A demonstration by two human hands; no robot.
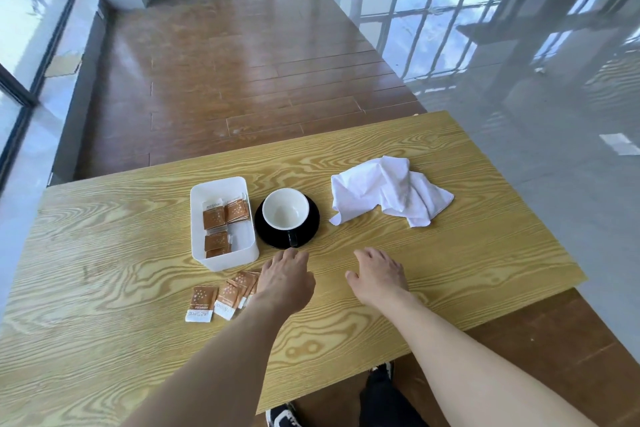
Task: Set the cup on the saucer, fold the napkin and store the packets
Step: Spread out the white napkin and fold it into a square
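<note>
An empty cup (285, 209), white inside with a black handle, stands on the black saucer (309, 228) in the middle of the wooden table (104, 270). A crumpled white napkin (384, 189) lies to the right of it. A white bin (228, 255) left of the saucer holds several brown packets (221, 215). More brown packets (221, 298) lie loose on the table in front of the bin. My left hand (284, 279) hovers just in front of the saucer, beside the loose packets, holding nothing. My right hand (379, 276) is held palm down over the table, fingers relaxed, empty.
The table's far edge runs behind the bin and napkin; its near right corner ends by my right forearm. Wooden floor and glossy grey tiles lie beyond. My shoes (282, 414) show below the near edge.
</note>
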